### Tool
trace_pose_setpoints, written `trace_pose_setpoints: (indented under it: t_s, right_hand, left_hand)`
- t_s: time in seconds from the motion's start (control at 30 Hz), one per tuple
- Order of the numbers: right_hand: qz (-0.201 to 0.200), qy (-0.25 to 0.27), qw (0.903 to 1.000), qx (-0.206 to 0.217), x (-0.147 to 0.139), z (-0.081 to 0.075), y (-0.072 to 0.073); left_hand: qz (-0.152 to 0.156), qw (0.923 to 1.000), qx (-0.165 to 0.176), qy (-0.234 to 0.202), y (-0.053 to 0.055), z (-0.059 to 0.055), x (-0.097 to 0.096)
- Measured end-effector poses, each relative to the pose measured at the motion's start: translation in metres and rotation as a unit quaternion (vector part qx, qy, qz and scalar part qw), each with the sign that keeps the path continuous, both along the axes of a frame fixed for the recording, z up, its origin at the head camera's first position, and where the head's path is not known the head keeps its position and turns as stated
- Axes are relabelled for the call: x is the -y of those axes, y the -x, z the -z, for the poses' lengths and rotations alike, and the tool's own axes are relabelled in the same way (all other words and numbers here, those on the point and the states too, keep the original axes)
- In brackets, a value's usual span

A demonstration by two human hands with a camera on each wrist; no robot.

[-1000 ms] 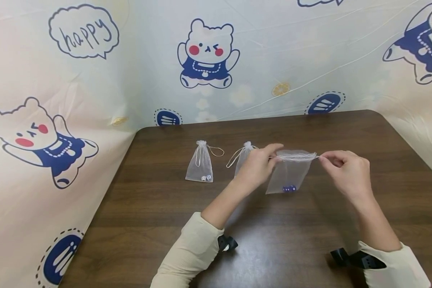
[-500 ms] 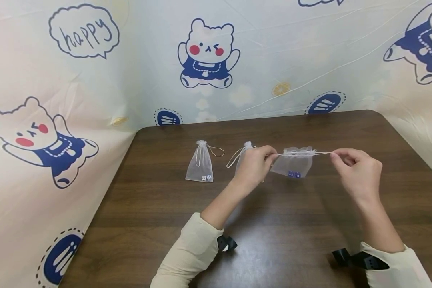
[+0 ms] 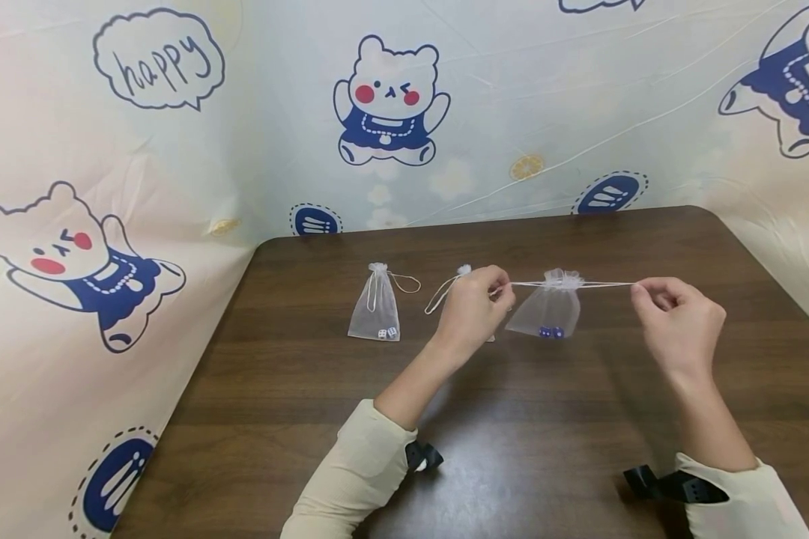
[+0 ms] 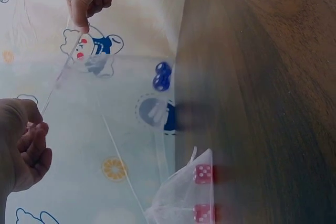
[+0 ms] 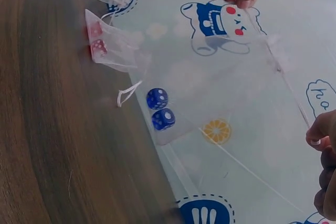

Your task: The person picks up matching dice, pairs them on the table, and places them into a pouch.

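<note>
A sheer white organza drawstring bag [image 3: 546, 308] hangs between my hands, its mouth gathered into a ruffle. Two blue dice [image 5: 160, 109] lie at its bottom. With thumb and fingertips, my left hand [image 3: 470, 313] pinches one end of the white drawstring [image 3: 607, 284]. The other end is pinched by my right hand [image 3: 681, 326], and the cord is stretched taut across the bag's top. Behind the left hand, mostly hidden in the head view, stands a second organza bag [image 4: 176, 190] holding two red dice [image 4: 203, 173].
Further left, a third organza bag [image 3: 371, 314] with two white dice [image 3: 387, 333] sits on the brown wooden table [image 3: 276, 374], its cord loop trailing right. A printed cloth backdrop [image 3: 263, 112] rises behind the table and along its sides.
Both hands have drawn apart, mostly the right hand moving right. The cord has been pulled out at both sides, and the bag's wide mouth has bunched tight. The bag's bottom has risen.
</note>
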State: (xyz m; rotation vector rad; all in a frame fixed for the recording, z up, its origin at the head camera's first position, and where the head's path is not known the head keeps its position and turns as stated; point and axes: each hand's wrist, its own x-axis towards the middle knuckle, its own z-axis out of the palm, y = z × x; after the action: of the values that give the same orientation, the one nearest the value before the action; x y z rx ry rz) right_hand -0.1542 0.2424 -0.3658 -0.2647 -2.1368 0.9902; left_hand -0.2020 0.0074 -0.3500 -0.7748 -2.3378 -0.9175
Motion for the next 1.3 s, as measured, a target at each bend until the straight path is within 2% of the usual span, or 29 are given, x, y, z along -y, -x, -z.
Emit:
trace_pose_setpoints:
  t_s: [0.2,0.4,1.0,1.13,1.3]
  right_hand:
    - [0.008,0.012,0.9999,0.002,-0.002,0.001,0.001]
    - [0.014,0.021,0.9996,0.012,-0.004,0.004,0.003]
    - [0.034,0.031,0.9987,0.024,-0.012,0.009,0.008]
    - [0.03,0.034,0.9979,0.046,-0.014,0.011,0.012]
    - [0.007,0.069,0.9903,0.121,-0.02,0.017,0.021]
  left_hand:
    - [-0.005,0.9993,-0.019,-0.03,-0.001,0.001,0.002]
    - [-0.013,0.9988,-0.031,-0.036,-0.001,0.004,0.004]
    - [-0.032,0.9993,-0.007,-0.02,0.0,0.008,0.003]
    - [-0.035,0.9993,0.01,-0.012,0.003,0.011,0.002]
    - [-0.061,0.9964,0.052,0.028,0.011,0.02,0.002]
